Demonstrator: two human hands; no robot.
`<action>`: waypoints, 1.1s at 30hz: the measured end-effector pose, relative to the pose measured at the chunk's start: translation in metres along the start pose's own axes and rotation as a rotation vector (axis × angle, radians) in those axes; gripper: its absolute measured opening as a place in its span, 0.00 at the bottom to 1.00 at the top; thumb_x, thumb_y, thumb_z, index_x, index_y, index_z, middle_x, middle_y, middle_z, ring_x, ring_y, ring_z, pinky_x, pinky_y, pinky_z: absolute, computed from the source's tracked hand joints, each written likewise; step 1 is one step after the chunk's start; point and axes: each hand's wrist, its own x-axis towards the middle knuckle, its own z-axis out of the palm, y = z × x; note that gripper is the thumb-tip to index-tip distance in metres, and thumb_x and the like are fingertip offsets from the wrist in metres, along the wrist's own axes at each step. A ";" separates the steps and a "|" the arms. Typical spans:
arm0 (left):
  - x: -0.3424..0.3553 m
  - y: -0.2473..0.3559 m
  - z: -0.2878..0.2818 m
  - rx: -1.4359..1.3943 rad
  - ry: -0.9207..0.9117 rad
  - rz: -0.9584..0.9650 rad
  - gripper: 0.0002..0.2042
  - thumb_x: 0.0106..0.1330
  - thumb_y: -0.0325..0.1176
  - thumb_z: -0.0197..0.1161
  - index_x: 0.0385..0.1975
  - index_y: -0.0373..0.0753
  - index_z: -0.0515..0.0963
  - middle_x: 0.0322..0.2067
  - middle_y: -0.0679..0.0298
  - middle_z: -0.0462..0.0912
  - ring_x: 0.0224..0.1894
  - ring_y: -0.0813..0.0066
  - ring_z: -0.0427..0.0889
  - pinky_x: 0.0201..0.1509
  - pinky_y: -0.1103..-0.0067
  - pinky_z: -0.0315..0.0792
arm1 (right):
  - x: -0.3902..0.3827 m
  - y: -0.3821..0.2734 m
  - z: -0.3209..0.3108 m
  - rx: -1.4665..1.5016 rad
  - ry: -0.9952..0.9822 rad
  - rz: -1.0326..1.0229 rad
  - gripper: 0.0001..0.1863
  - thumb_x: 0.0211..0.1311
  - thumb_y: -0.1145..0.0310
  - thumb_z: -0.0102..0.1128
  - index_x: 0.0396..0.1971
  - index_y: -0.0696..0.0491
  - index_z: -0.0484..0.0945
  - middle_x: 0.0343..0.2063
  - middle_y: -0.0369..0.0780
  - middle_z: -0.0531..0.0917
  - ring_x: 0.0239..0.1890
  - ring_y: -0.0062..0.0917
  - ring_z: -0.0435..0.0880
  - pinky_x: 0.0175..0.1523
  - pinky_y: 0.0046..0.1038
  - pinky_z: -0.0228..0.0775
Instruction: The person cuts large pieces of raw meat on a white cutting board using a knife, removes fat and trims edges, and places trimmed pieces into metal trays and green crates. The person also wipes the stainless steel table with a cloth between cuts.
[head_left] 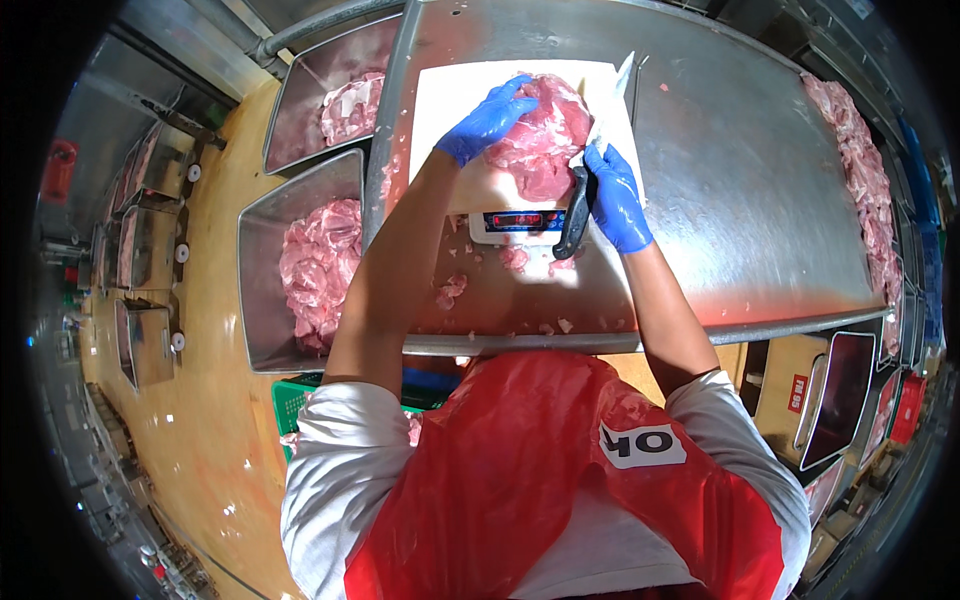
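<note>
A large piece of raw pink meat [550, 130] lies on a white cutting board [440, 95]. My left hand [490, 120], in a blue glove, holds it at its far left side, the fingers reaching over its surface. At the right side of the meat, my gloved right hand [614, 195] is closed on a knife [573, 215]. The black handle points toward me, and the bright blade extends away along the right part of the board. A scale with a lit red display [525, 221] shows at the board's near edge.
Small meat scraps [451, 291] lie on the steel table [740, 200]. Left of it stand two metal bins [262, 300] with meat in them. More meat [855, 160] lines the table's right edge. A green crate [290, 402] sits below on the left.
</note>
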 end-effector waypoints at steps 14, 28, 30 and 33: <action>-0.009 -0.016 -0.064 0.273 0.205 0.244 0.15 0.74 0.34 0.53 0.56 0.38 0.76 0.51 0.58 0.81 0.49 0.65 0.82 0.56 0.72 0.75 | -0.052 -0.060 -0.045 -1.034 -0.292 -0.109 0.11 0.75 0.63 0.51 0.47 0.55 0.74 0.24 0.41 0.81 0.22 0.25 0.81 0.27 0.30 0.73; -0.151 0.055 -0.070 0.147 1.238 0.157 0.06 0.66 0.25 0.63 0.40 0.33 0.82 0.32 0.65 0.83 0.30 0.82 0.79 0.38 0.82 0.75 | 0.007 -0.065 -0.010 -1.591 -0.718 -0.851 0.11 0.72 0.61 0.50 0.44 0.53 0.69 0.27 0.50 0.82 0.31 0.48 0.83 0.35 0.46 0.75; -0.168 0.050 -0.061 0.116 1.257 0.136 0.06 0.66 0.24 0.63 0.40 0.32 0.82 0.32 0.66 0.83 0.31 0.82 0.79 0.38 0.83 0.75 | 0.003 -0.065 -0.015 -1.638 -0.704 -0.801 0.12 0.72 0.61 0.50 0.44 0.54 0.69 0.27 0.50 0.82 0.30 0.48 0.83 0.34 0.46 0.75; -0.181 0.047 -0.044 0.059 1.286 0.078 0.06 0.66 0.23 0.62 0.40 0.31 0.81 0.32 0.66 0.83 0.32 0.82 0.78 0.38 0.82 0.74 | 0.004 -0.058 -0.023 -1.613 -0.764 -0.816 0.12 0.72 0.61 0.49 0.44 0.54 0.69 0.27 0.51 0.82 0.29 0.48 0.83 0.33 0.46 0.74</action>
